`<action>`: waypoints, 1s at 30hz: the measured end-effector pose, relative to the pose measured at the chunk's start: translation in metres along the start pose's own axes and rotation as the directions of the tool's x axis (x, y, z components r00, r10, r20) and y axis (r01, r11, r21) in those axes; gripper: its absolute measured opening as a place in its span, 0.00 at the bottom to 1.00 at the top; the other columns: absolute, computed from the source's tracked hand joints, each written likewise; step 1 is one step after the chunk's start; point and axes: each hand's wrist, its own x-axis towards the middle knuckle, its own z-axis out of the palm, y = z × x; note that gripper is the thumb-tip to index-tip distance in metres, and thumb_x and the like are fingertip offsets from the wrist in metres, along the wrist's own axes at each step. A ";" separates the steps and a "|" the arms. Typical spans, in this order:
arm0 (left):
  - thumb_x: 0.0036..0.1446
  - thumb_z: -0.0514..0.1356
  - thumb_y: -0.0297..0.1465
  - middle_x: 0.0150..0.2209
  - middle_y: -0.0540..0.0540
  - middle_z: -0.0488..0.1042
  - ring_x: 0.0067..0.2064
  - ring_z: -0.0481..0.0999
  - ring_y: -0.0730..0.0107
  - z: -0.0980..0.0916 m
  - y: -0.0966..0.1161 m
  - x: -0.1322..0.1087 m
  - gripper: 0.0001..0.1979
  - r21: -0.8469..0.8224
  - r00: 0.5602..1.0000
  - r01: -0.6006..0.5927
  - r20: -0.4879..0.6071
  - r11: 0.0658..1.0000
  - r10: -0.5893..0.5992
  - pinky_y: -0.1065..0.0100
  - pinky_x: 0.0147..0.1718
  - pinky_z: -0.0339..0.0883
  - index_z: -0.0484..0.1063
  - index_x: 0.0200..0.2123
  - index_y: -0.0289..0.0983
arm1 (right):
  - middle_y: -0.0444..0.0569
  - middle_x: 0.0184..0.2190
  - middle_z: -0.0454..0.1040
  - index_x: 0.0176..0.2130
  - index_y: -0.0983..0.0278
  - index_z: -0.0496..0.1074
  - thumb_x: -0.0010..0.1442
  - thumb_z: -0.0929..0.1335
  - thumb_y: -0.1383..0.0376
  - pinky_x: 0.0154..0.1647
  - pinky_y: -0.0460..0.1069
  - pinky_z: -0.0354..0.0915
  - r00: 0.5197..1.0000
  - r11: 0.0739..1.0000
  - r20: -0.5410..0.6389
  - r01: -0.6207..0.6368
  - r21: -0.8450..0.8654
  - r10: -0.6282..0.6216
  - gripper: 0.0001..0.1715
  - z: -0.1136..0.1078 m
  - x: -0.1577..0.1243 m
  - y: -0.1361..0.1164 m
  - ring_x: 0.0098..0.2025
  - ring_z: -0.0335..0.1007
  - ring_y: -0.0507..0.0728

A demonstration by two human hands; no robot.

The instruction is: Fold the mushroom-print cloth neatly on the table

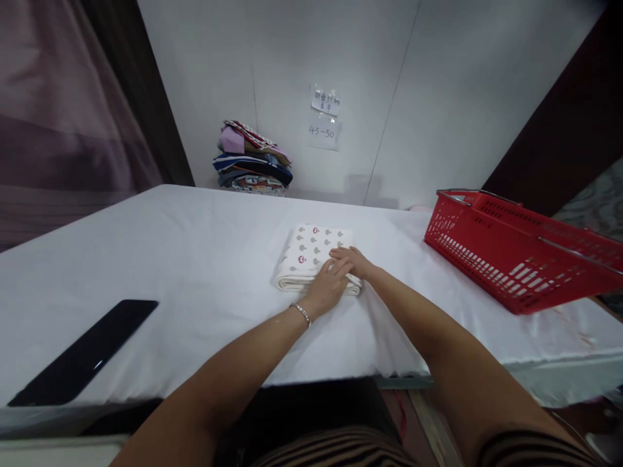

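Observation:
A folded white cloth (309, 246) printed with grey and red motifs lies on the white-covered table; its rounded folded layers show along the near edge. My left hand (329, 288), with a bracelet at the wrist, rests on the cloth's near right part, fingers stretched out over the top. Just beyond it, my right hand (357, 263) lies on the right side of the cloth, its fingers extended leftward and close to the left fingertips. The two hands overlap slightly in view, and part of the cloth's right edge is hidden under them.
A red plastic basket (487, 259) with metal handles stands at the right. A long black flat object (82, 353) lies at the front left. Several folded fabrics (253, 162) are stacked against the back wall, left of two paper notes (324, 133). A curtain (63, 97) hangs left.

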 end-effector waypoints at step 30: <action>0.58 0.53 0.27 0.57 0.44 0.63 0.62 0.54 0.59 -0.059 -0.063 -0.104 0.08 -0.055 0.964 0.244 0.121 0.968 -0.236 0.52 0.57 0.50 0.72 0.34 0.37 | 0.53 0.58 0.61 0.38 0.62 0.72 0.59 0.61 0.70 0.56 0.60 0.52 0.896 0.977 -0.420 0.059 -0.203 -0.142 0.11 0.007 -0.113 -0.061 0.62 0.48 0.62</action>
